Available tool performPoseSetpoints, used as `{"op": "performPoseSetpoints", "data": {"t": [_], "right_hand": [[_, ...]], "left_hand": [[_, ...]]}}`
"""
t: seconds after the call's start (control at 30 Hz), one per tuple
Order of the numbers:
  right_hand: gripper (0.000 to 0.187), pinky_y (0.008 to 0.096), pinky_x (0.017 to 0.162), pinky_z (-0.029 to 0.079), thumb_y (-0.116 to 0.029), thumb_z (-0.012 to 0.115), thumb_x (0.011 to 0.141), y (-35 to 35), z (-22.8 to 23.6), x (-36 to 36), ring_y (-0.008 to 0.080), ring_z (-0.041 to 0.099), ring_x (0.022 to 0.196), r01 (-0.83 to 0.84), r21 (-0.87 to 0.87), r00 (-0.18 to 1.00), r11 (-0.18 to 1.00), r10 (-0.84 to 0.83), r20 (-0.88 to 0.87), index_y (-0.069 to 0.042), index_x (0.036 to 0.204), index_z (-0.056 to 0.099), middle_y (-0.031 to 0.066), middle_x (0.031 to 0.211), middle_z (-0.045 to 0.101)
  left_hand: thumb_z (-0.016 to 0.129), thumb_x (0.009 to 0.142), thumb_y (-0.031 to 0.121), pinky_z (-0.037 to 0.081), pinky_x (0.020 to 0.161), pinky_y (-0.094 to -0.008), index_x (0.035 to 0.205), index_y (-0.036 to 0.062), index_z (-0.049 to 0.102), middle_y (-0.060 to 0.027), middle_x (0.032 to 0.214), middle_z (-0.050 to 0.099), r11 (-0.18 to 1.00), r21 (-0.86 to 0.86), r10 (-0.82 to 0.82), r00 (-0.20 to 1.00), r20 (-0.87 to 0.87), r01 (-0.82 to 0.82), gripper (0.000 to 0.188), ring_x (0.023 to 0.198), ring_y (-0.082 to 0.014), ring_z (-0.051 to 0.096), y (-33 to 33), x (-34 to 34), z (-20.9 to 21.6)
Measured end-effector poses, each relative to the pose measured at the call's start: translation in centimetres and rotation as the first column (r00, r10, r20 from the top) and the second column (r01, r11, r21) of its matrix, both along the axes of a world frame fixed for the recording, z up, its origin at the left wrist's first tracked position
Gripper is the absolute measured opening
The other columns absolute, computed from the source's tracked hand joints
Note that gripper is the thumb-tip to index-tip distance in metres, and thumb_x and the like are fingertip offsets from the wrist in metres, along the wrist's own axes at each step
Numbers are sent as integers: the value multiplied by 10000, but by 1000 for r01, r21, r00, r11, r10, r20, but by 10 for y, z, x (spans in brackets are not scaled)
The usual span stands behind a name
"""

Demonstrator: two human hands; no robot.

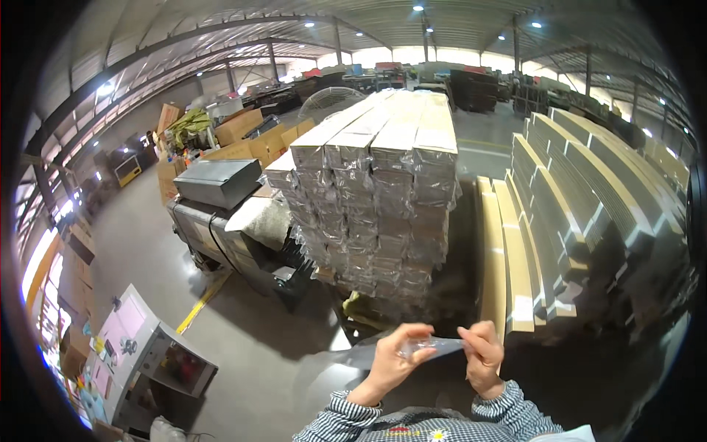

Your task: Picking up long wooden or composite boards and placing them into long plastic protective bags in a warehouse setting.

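Note:
Between my two hands a piece of clear plastic film [447, 346] is stretched; it could be the mouth of a bag, but I cannot tell. My left hand [392, 366] grips it, thumb and fingers curved around its edge. On the other side my right hand [483, 361] pinches the film's end between thumb and fingers. More of the thin, see-through film trails away to the left of my left hand. Just beyond my hands rises a tall stack of long boxes [368, 214], their ends wrapped in clear plastic.
Right of the stack stand piles of long flat cardboard pieces [582, 184]. A dark metal box [219, 183] rests on a bench at the left, with brown cartons [239, 127] behind. A white desk [140, 331] stands at the lower left, near a yellow floor line [200, 306].

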State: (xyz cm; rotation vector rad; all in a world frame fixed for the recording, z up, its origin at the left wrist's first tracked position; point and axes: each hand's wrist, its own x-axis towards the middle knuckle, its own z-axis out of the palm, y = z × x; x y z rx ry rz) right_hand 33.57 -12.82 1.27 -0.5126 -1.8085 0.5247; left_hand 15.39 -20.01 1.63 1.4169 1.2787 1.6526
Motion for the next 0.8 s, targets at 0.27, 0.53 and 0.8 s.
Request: {"op": "performPoseSetpoints", "data": {"t": [0.27, 0.53, 0.8], "right_hand": [[373, 390, 846, 418, -255, 624, 935, 8, -47, 55, 251, 540, 876, -599, -480, 731, 642, 192, -655, -12, 661, 556, 140, 831, 577], [111, 241, 740, 502, -22, 632, 922, 39, -89, 104, 105, 629, 803, -128, -810, 914, 572, -249, -320, 43, 942, 720, 61, 918, 682], [198, 225, 697, 466, -143, 618, 959, 46, -123, 123, 86, 591, 781, -303, -882, 893, 360, -217, -395, 16, 865, 692, 51, 844, 661]], "left_hand": [[663, 946, 211, 438, 609, -234, 966, 20, 697, 21, 709, 594, 785, -387, -387, 871, 304, 484, 195, 650, -50, 514, 45, 55, -67], [737, 818, 17, 505, 754, -229, 1049, 19, 640, -42, 924, 666, 872, -368, -61, 818, 572, 322, 250, 830, -104, 617, 77, 85, -84], [647, 933, 123, 434, 585, -209, 868, 1, 661, -14, 734, 619, 726, -509, -129, 820, 558, 461, 140, 619, -77, 528, 89, 93, -122]]}}
